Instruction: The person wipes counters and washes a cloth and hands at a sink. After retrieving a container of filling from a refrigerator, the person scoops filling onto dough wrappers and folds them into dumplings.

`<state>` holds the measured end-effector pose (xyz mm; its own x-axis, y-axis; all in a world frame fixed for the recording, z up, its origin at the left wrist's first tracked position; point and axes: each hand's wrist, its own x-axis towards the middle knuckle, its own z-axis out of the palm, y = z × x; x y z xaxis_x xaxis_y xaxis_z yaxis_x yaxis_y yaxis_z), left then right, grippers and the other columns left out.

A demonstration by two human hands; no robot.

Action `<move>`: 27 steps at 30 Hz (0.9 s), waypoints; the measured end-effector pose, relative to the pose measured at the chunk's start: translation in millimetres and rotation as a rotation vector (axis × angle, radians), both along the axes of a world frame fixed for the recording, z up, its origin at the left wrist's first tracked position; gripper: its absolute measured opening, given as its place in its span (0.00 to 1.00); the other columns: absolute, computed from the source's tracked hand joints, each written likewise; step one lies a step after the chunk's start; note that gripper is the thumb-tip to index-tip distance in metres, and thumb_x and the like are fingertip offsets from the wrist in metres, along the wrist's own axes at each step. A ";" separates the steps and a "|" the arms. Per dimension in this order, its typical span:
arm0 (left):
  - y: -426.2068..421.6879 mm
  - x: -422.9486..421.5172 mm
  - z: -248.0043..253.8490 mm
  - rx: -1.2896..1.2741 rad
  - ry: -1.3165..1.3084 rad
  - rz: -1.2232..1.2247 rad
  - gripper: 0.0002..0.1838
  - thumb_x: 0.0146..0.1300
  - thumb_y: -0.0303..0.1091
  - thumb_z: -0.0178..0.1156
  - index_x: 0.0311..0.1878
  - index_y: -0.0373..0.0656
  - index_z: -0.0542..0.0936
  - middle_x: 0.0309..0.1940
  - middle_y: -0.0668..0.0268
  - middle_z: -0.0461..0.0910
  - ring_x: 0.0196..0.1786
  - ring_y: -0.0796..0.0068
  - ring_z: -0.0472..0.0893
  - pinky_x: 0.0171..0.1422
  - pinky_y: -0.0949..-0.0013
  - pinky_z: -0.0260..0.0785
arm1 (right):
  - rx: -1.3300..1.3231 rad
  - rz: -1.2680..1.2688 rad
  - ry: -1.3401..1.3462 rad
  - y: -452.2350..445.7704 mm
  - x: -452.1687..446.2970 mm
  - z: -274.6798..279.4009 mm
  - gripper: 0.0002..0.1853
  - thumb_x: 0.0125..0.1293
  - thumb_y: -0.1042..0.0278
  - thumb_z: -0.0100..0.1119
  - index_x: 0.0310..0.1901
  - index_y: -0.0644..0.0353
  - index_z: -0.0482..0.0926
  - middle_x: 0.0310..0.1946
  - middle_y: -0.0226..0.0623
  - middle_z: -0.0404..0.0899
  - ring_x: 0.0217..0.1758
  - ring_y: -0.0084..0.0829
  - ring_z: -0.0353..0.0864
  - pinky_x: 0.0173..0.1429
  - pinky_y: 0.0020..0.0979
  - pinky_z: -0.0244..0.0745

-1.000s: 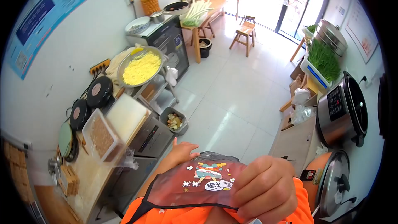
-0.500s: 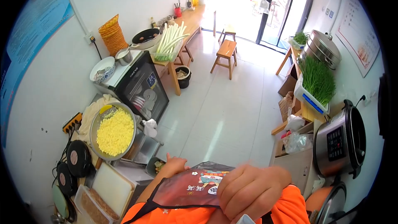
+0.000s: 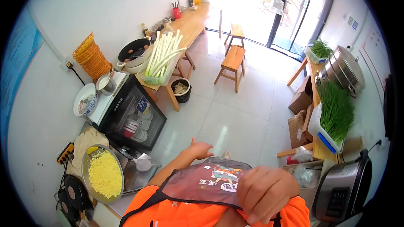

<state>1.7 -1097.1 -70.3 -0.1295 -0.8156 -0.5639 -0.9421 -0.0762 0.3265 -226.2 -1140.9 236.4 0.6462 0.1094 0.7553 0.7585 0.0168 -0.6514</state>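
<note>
My left hand [image 3: 199,149] reaches forward past the apron, fingers apart and holding nothing. Close to my chest, my right hand [image 3: 269,193] is curled with the knuckles toward the camera. Whatever its fingers may hold is hidden. Behind it lies the dark printed apron [image 3: 202,185] over an orange sleeve. To the left, a wide metal bowl [image 3: 120,180] of yellow crumbled food [image 3: 101,172] rests on the counter, apart from both hands.
A black glass-door cabinet [image 3: 147,136] stands at left, with a container of long green-white stalks [image 3: 162,54] beyond. Two wooden stools [image 3: 232,61] and a bin [image 3: 182,96] are on the floor ahead. At right are green chives [image 3: 336,113], a steamer [image 3: 343,71] and an electric cooker [image 3: 345,189].
My view has moved forward, so the bowl and cabinet sit farther left and lower. My left hand has swung further forward. My right hand stays curled at my chest.
</note>
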 end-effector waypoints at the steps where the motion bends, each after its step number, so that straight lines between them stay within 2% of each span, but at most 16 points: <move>1: -19.6 10.7 -10.1 -0.024 0.020 0.035 0.27 0.69 0.58 0.50 0.66 0.54 0.73 0.57 0.61 0.79 0.64 0.58 0.75 0.73 0.29 0.40 | -0.002 -0.049 0.056 -32.5 -0.3 -5.3 0.13 0.61 0.63 0.71 0.39 0.64 0.82 0.33 0.40 0.81 0.33 0.35 0.80 0.39 0.33 0.75; 3: -51.9 34.7 -17.4 0.014 -0.013 0.120 0.26 0.70 0.56 0.50 0.64 0.54 0.73 0.57 0.61 0.79 0.63 0.58 0.75 0.73 0.29 0.42 | 0.000 -0.153 0.171 -96.7 -1.2 -17.6 0.13 0.61 0.64 0.71 0.38 0.66 0.82 0.31 0.41 0.81 0.32 0.35 0.80 0.38 0.34 0.75; 5: -77.4 58.2 -19.3 0.041 -0.043 0.200 0.25 0.70 0.55 0.51 0.63 0.53 0.74 0.57 0.61 0.80 0.63 0.57 0.76 0.72 0.30 0.43 | 0.176 -0.310 0.297 -149.7 -0.2 -45.6 0.13 0.64 0.64 0.67 0.38 0.67 0.82 0.32 0.42 0.82 0.32 0.34 0.79 0.37 0.34 0.74; 7: -99.3 78.4 -12.2 0.060 -0.062 0.280 0.24 0.70 0.55 0.51 0.63 0.53 0.74 0.56 0.61 0.80 0.63 0.56 0.76 0.72 0.29 0.44 | 0.185 -0.421 0.398 -213.1 17.0 -74.5 0.11 0.69 0.65 0.61 0.41 0.67 0.80 0.33 0.41 0.81 0.33 0.32 0.78 0.37 0.33 0.74; 10: -122.8 107.5 -25.1 0.098 0.018 0.370 0.22 0.71 0.53 0.51 0.60 0.52 0.76 0.56 0.62 0.80 0.62 0.57 0.76 0.71 0.30 0.46 | 0.325 -0.595 0.759 -293.5 45.3 -128.9 0.11 0.69 0.66 0.59 0.46 0.66 0.79 0.34 0.35 0.79 0.39 0.28 0.80 0.45 0.31 0.75; 11: -134.4 119.9 -32.9 0.108 0.048 0.396 0.22 0.71 0.53 0.50 0.59 0.52 0.77 0.56 0.62 0.80 0.61 0.57 0.77 0.71 0.30 0.46 | 0.330 -0.662 0.853 -317.6 56.4 -151.0 0.12 0.70 0.65 0.57 0.46 0.66 0.78 0.34 0.34 0.79 0.38 0.26 0.79 0.45 0.30 0.75; 13: -165.9 146.3 -42.4 0.150 0.024 0.389 0.21 0.71 0.52 0.50 0.59 0.52 0.77 0.56 0.62 0.80 0.62 0.57 0.76 0.70 0.31 0.47 | 0.356 -0.826 1.044 -360.0 70.9 -195.8 0.13 0.71 0.64 0.54 0.47 0.66 0.77 0.34 0.33 0.78 0.35 0.23 0.78 0.46 0.27 0.76; 17: -252.6 203.4 -62.1 0.238 0.026 0.265 0.22 0.72 0.50 0.48 0.63 0.53 0.75 0.60 0.62 0.78 0.63 0.57 0.75 0.70 0.34 0.50 | 0.268 -0.965 1.370 -419.8 55.1 -296.6 0.14 0.70 0.63 0.55 0.48 0.66 0.77 0.34 0.32 0.78 0.36 0.23 0.79 0.44 0.25 0.76; 19: -309.5 231.9 -63.9 0.179 0.008 0.206 0.24 0.71 0.51 0.49 0.64 0.51 0.74 0.61 0.62 0.77 0.64 0.57 0.75 0.67 0.40 0.59 | 0.363 -1.046 1.511 -430.2 29.2 -358.6 0.14 0.69 0.62 0.56 0.47 0.65 0.78 0.33 0.34 0.80 0.34 0.23 0.79 0.42 0.26 0.77; 20: -345.4 247.6 -54.0 0.140 -0.020 0.155 0.24 0.71 0.52 0.50 0.64 0.51 0.75 0.61 0.61 0.77 0.64 0.56 0.75 0.66 0.42 0.62 | 0.325 -1.086 1.597 -430.2 21.8 -369.9 0.15 0.68 0.61 0.57 0.45 0.66 0.78 0.31 0.36 0.81 0.33 0.25 0.81 0.40 0.28 0.77; 22: -414.0 269.1 12.9 0.063 -0.024 0.148 0.27 0.68 0.51 0.55 0.65 0.48 0.73 0.67 0.55 0.70 0.66 0.53 0.72 0.68 0.53 0.65 | 0.296 -1.122 1.734 -422.2 5.7 -387.1 0.16 0.66 0.59 0.57 0.43 0.67 0.80 0.29 0.40 0.83 0.33 0.27 0.83 0.37 0.30 0.77; 24: -480.3 296.6 30.4 -0.007 -0.037 0.143 0.29 0.67 0.53 0.56 0.66 0.48 0.72 0.69 0.55 0.67 0.67 0.52 0.70 0.70 0.55 0.64 | 0.319 -1.124 1.806 -416.4 -8.2 -401.4 0.16 0.66 0.60 0.56 0.42 0.67 0.80 0.29 0.41 0.83 0.33 0.28 0.84 0.36 0.31 0.77; 25: -512.5 316.3 26.6 -0.131 -0.044 0.114 0.28 0.67 0.55 0.55 0.63 0.49 0.74 0.67 0.56 0.69 0.67 0.55 0.71 0.67 0.51 0.67 | 0.310 -1.113 1.851 -420.2 -8.5 -404.8 0.16 0.66 0.60 0.56 0.42 0.67 0.80 0.30 0.41 0.83 0.32 0.29 0.84 0.36 0.31 0.77; 27: -583.0 354.1 29.2 -0.360 0.063 0.200 0.29 0.66 0.54 0.57 0.64 0.46 0.74 0.67 0.54 0.69 0.67 0.52 0.70 0.68 0.54 0.67 | 0.289 -1.083 1.925 -432.6 -12.1 -418.6 0.16 0.66 0.60 0.55 0.42 0.67 0.81 0.30 0.41 0.83 0.32 0.29 0.85 0.36 0.31 0.77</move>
<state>355.7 -1680.1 -41.1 0.0270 -0.9719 -0.2339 -0.8977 -0.1265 0.4220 -238.3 -1573.6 -182.3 0.1251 -0.6562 -0.7441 -0.8124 0.3627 -0.4565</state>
